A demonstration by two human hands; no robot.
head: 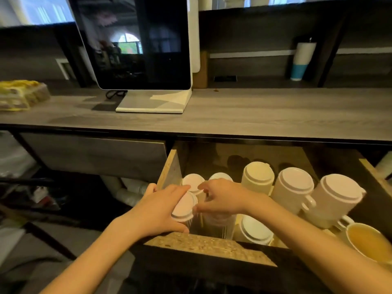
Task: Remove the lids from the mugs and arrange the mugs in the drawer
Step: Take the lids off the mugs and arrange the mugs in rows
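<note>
Head view: your left hand [157,211] grips a white lidded ceramic mug [184,206] in the open chipboard drawer [203,245]; beside it, your right hand [224,198] curls over a blurred white mug [218,224], grasp unclear.

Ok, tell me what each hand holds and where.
Left hand grips the front-left mug around its top end. Right hand lies over the next mug; a grip cannot be told.
</note>
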